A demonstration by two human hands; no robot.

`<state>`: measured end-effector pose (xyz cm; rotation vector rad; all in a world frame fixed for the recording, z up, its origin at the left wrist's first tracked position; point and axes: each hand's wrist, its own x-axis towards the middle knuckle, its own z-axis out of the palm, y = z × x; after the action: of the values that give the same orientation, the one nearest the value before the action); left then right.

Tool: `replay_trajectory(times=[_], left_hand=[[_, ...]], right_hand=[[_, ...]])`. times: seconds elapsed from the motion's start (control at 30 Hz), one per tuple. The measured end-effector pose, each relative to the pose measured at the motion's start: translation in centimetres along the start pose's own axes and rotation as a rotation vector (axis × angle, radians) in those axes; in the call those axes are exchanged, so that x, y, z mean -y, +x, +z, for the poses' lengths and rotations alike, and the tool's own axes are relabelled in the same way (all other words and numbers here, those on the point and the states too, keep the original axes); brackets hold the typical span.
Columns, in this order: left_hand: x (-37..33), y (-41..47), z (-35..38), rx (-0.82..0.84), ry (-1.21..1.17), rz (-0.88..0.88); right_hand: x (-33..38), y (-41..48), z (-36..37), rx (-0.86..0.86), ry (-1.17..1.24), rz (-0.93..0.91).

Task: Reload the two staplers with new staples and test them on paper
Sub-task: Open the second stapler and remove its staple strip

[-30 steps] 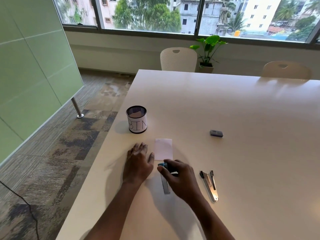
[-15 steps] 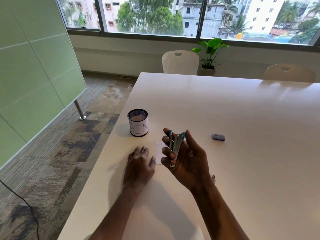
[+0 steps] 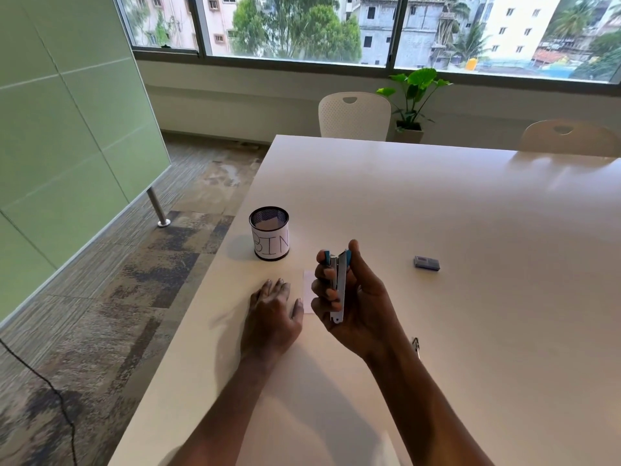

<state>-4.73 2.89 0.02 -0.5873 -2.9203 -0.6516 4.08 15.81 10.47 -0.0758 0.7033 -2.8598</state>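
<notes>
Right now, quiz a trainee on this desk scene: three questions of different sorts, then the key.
1. True or false: the right hand holds the blue stapler upright, off the table.
2. Multiple choice: what word is written on the mesh cup? A) PEN B) BIN C) CUP
3. Fill in: the left hand rests palm-down beside the small sheet of ____.

Key: 1 true. 2 B. 3 paper. Extra note: the small grey box lies apart, on the right-hand side, and the second stapler is mostly hidden behind the right wrist.
</notes>
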Motion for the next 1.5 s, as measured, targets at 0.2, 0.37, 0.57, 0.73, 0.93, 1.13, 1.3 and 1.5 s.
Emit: replay_trajectory(times=[0.2, 0.37, 0.57, 0.73, 0.93, 1.13, 1.3, 1.5], left_hand=[[-0.1, 0.0, 0.0, 0.0, 0.017, -0.003], [-0.1, 0.1, -0.1, -0.007, 0.021, 0.011], [-0.1, 0.1, 0.4, -0.03, 0.031, 0.019], [-0.1, 0.1, 0.4, -0.052, 0.027, 0.025], [0.2, 0.1, 0.7, -0.065, 0.001, 0.041], [0.6, 0.0, 0.8, -0.11, -0.109, 0.056], [0.3, -1.2, -1.7, -0.422, -0.463, 0.018], [-4.5, -4.9, -6.5, -0.258, -0.84, 0.031]], right_hand=[[-0.4, -0.3, -0.3, -0.002, -0.011, 0.006], [-0.7, -0.4, -0.3, 0.034, -0.026, 0.016], [-1.4, -1.2, -1.2, -0.044, 0.029, 0.02], [-1.8, -1.4, -1.4, -0.046, 0.024, 0.012], [-2.1, -1.4, -1.9, -0.053, -0.009, -0.008], [-2.6, -2.0, -2.2, -0.066, -0.032, 0.01], [-2.1, -3.0, -2.1, -0.131, -0.134, -0.006], [-2.0, -3.5, -2.9, -0.376, -0.324, -0.072]])
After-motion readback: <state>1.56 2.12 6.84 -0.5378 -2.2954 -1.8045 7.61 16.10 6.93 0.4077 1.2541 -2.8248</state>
